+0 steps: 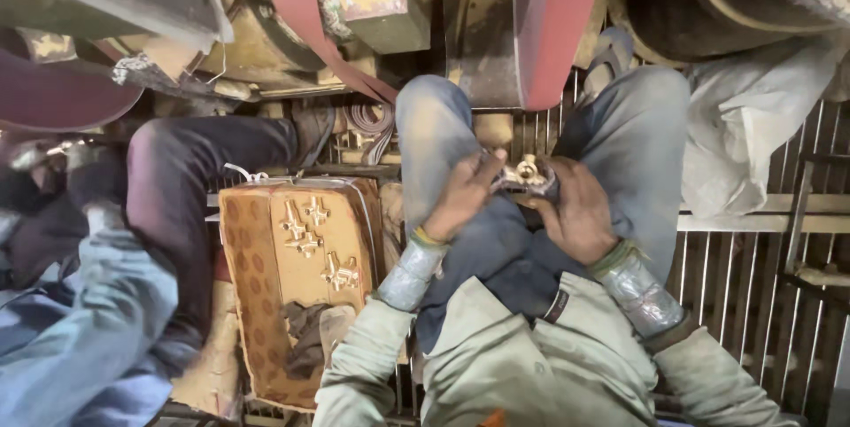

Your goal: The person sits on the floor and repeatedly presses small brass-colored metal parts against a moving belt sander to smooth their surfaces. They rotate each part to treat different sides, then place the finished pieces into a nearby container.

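1. Pale green jacket sleeves w/ grey wrapped cuffs, wearer's own, nearest cam.
2. Left hand (460,197): fingers curled, pinching the near-left side of small brass cross-shaped fitting (529,172) over the lap, between the blue-jeaned knees.
3. Right hand (577,213): fingers wrapped under and round same fitting; fitting sits betw. both hands, touching both.
4. Worn orange patterned board (257,303), left of wearer's knee; carries several loose brass cross fittings (310,236) in a loose cluster, plus dark rag (305,334) at near end.
5. Second person (106,285), far left: blue sleeve, dark trousers, beside board.
6. Red belts (553,19) & grimy machine parts, far side, above knees.
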